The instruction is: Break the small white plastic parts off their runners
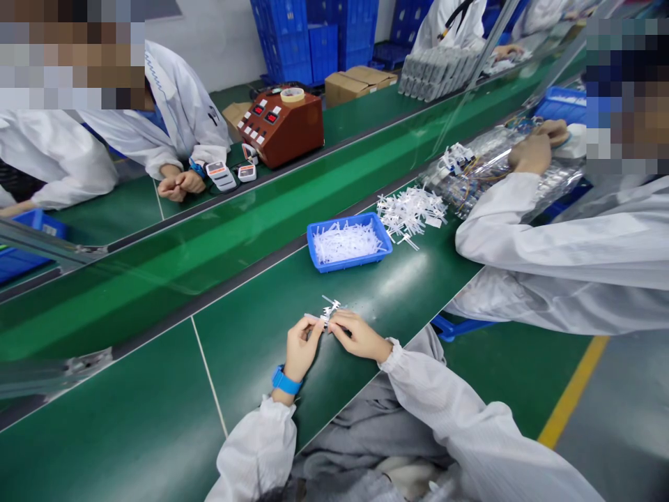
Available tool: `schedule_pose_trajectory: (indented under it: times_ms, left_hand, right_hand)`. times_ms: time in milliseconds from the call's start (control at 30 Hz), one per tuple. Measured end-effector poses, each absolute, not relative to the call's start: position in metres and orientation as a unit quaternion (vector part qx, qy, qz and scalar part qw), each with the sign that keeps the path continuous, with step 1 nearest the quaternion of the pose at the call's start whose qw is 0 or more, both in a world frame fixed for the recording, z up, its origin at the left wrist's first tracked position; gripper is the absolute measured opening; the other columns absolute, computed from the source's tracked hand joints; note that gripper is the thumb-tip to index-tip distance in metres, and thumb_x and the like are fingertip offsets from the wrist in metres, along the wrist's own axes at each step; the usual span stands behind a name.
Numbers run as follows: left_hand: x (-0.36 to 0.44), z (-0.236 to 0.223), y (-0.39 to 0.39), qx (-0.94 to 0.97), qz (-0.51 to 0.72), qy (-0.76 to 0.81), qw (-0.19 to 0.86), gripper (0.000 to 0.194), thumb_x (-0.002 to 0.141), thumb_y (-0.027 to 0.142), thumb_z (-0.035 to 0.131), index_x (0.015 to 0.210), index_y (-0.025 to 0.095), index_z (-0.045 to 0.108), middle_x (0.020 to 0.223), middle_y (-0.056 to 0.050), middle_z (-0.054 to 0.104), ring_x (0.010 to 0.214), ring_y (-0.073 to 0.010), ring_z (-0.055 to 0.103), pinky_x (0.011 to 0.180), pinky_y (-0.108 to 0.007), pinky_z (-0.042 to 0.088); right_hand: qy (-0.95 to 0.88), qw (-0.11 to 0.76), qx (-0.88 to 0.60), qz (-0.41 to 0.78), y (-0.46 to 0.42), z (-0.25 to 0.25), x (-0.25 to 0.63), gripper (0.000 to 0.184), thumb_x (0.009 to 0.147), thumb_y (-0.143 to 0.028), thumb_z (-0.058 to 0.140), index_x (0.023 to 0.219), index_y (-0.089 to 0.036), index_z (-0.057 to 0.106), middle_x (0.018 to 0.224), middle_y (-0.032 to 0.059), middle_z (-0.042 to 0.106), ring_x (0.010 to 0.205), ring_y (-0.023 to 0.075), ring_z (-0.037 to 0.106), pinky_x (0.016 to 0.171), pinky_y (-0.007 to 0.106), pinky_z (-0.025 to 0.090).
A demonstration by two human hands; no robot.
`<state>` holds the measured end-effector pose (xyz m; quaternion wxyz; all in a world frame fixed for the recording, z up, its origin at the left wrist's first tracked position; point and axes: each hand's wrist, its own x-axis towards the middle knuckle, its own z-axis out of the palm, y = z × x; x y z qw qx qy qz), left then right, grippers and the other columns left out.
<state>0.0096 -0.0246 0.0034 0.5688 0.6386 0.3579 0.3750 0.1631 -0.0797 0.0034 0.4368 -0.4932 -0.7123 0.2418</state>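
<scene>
Over the green tabletop (261,348), my left hand (304,343) and my right hand (360,335) meet with fingertips pinched on a small white plastic part (325,318). The fingers cover much of it, so its exact kind is unclear. More white pieces (332,305) lie or stick out just beyond the fingertips. Ahead of the hands stands a blue tray (349,265) filled with thin white strips (348,242). A loose heap of white plastic parts (412,211) lies right behind the tray, on its right side.
A conveyor belt (251,230) runs beyond the table's far edge. To the right, a co-worker's sleeve (564,230) reaches toward clear bags of wired parts (470,181). Across the belt are another co-worker's hands (181,185) and a brown box with red displays (285,129).
</scene>
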Motion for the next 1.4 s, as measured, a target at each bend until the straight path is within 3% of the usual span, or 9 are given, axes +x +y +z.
schedule_pose_trajectory:
  times_ms: [1400]
  left_hand:
    - [0.0075, 0.0029, -0.024, 0.66, 0.348, 0.344, 0.571, 0.02, 0.084, 0.031, 0.06, 0.071, 0.015, 0.062, 0.07, -0.001, 0.058, 0.068, -0.0134, 0.053, 0.067, -0.023, 0.043]
  right_hand:
    - [-0.709, 0.424, -0.507, 0.245, -0.0797, 0.0033, 0.1627, 0.025, 0.095, -0.019, 0.037, 0.072, -0.019, 0.047, 0.07, 0.0021, 0.053, 0.072, 0.016, 0.05, 0.072, 0.03, 0.041]
